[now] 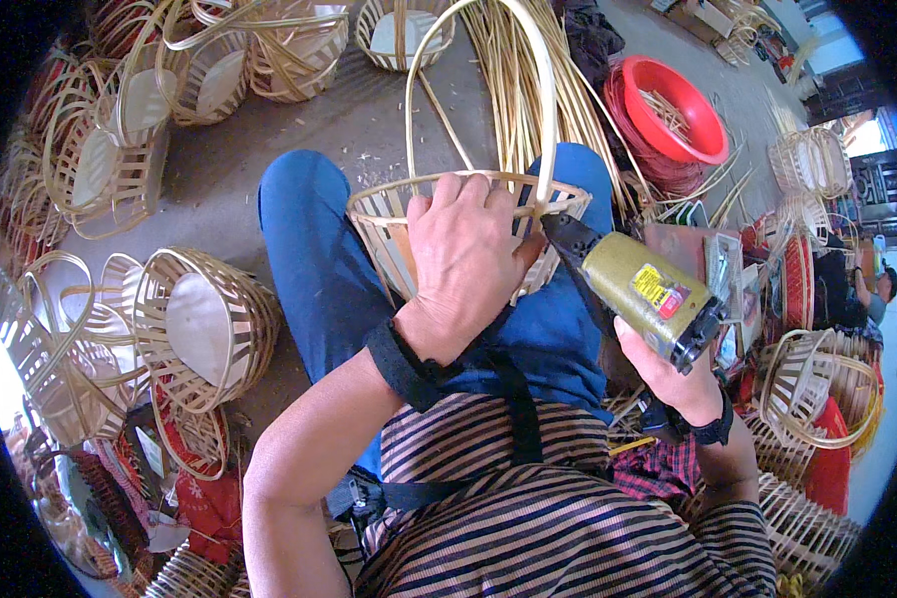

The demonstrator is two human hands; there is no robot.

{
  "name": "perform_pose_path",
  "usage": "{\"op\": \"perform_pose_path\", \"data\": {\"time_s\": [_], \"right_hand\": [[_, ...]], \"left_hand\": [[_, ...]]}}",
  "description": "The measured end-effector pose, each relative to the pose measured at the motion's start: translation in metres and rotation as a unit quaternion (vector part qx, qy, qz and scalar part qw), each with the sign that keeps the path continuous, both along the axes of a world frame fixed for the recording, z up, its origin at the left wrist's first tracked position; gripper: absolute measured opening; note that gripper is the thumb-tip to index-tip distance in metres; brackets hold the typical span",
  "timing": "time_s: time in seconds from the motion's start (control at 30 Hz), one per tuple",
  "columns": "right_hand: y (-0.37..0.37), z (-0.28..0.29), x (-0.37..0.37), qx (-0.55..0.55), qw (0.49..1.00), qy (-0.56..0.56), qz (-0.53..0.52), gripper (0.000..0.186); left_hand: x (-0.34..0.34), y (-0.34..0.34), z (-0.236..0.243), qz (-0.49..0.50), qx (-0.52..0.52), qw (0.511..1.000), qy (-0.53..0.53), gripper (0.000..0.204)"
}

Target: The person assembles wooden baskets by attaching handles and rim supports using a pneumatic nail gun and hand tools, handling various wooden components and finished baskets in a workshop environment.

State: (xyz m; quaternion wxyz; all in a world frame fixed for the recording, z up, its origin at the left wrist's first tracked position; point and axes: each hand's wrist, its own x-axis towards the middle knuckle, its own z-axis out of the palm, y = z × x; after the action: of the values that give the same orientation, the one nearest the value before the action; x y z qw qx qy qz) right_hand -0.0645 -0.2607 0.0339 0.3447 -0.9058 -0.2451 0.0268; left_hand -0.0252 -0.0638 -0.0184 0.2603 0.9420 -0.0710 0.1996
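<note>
Left hand: curled over the slatted basket, gripping its rim.
Right hand: wrapped round an olive power tool, nose at the rim.
Slatted basket: pale, open-sided, tall arched handle; beneath the left hand, ahead-left of the right.

We see a yellow label with a red patch at its lower right, on the olive-gold tool. Its dark print is too small and blurred; we can read no text.
</note>
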Motion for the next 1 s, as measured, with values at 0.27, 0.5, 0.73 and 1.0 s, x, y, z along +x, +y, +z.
{"op": "perform_pose_path", "data": {"time_s": [0.27,0.5,0.73,1.0], "right_hand": [[-0.001,0.001,0.001,-0.017,1.0,-0.011,0.018,0.023],[0.0,0.003,0.001,-0.024,1.0,0.006,0.007,0.021],[-0.01,-0.006,0.001,-0.054,0.998,-0.013,0.006,0.026],[-0.065,-0.03,0.041,0.223,0.906,0.271,-0.235,0.022]], "left_hand": [[-0.001,0.0,0.0,0.0,0.006,1.0,-0.008,0.031],[-0.001,0.0,0.0,0.005,0.008,1.0,-0.009,0.03],[0.003,0.002,-0.003,-0.012,-0.004,1.0,-0.011,0.028],[-0.002,0.028,-0.002,-0.001,0.04,0.999,0.013,0.033]]}}
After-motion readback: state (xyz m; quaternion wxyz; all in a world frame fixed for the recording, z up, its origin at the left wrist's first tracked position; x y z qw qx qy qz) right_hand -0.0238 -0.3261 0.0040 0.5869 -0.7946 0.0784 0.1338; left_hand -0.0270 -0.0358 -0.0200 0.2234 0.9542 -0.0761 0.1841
